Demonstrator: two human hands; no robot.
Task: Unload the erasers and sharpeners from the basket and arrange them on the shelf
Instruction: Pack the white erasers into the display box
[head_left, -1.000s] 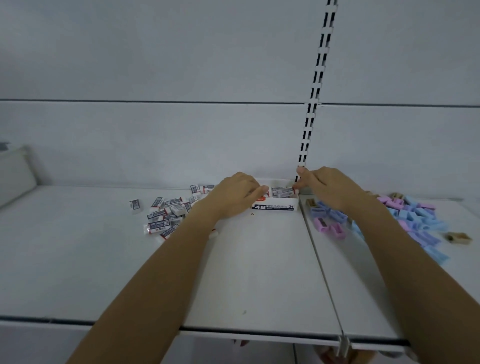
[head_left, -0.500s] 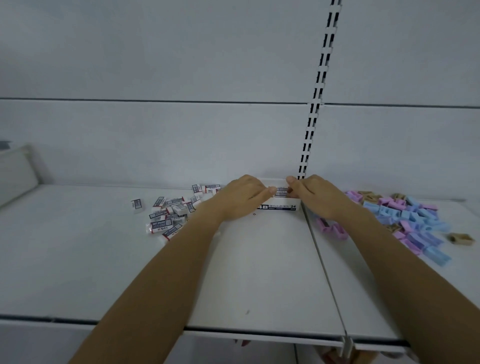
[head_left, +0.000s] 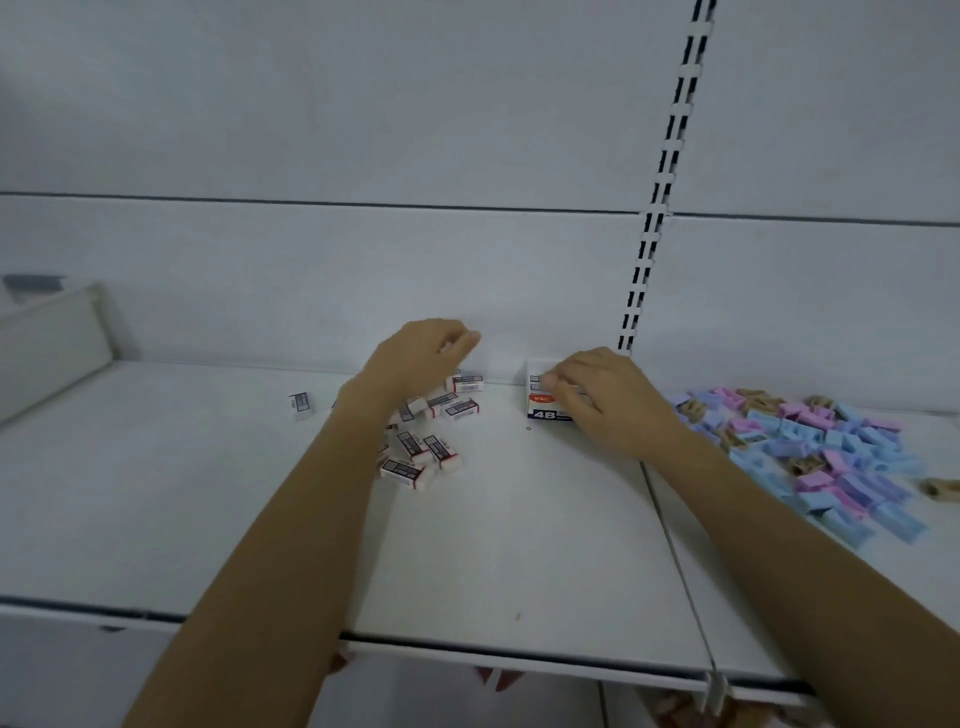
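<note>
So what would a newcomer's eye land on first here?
Probably the heap of pastel blue, pink and tan sharpeners spread across the right of the white shelf. Next come the loose erasers scattered left of centre by the left hand, and the white 4B box near the back wall, held by the right hand.

Shows a bare left hand (head_left: 415, 358) and a bare right hand (head_left: 605, 402), with slim forearms (head_left: 291, 519) uncovered throughout.
</note>
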